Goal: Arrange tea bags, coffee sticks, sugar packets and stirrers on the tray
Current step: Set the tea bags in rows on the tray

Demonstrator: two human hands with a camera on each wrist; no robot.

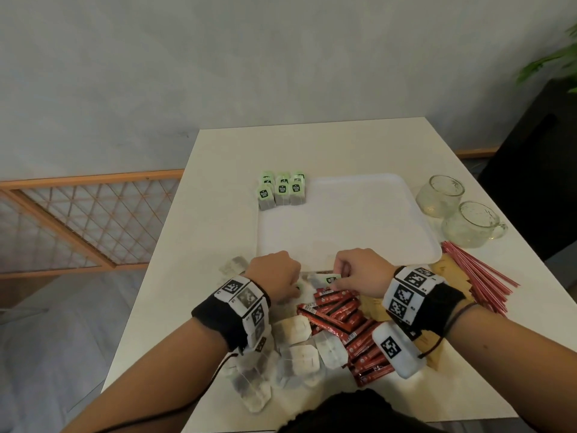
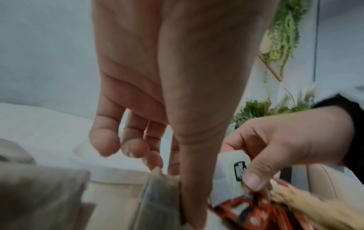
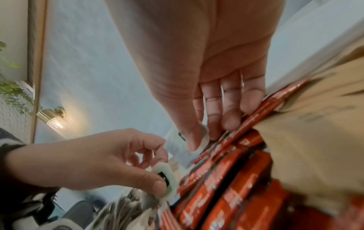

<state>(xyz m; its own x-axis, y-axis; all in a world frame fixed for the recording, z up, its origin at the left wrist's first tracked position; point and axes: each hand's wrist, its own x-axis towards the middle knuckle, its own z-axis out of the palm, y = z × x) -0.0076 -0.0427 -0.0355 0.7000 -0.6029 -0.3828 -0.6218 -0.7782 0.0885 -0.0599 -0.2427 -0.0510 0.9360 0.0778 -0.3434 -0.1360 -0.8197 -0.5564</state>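
Head view: two hands are seen working over a heap of sachets at the near edge of a white tray (image 1: pixel 368 245) on a pale table (image 1: pixel 218 157). Beyond the left fingers, at the tray's far left corner, green-tagged tea bags (image 1: pixel 282 190) are stood in rows. The left hand (image 1: pixel 274 273) is curled down, and a tea bag's green tag (image 3: pixel 165 182) is pinched between its thumb and forefinger, as shown from the right wrist. Loose tea bags (image 1: pixel 296 348) are piled below and behind that wrist. Between the two hands a second tea bag (image 1: pixel 327 279) is clamped between the thumb and fingers of the right hand (image 1: pixel 359 273), its green tag pressed under the thumb. Red coffee sticks (image 1: pixel 340 320) are heaped just beneath the right fingers. Tan sugar packets (image 1: pixel 374 304) are partly hidden under the right wrist. Red stirrers (image 1: pixel 477 276) are fanned out to the right of that hand, with two glass cups (image 1: pixel 459 210) beyond them.
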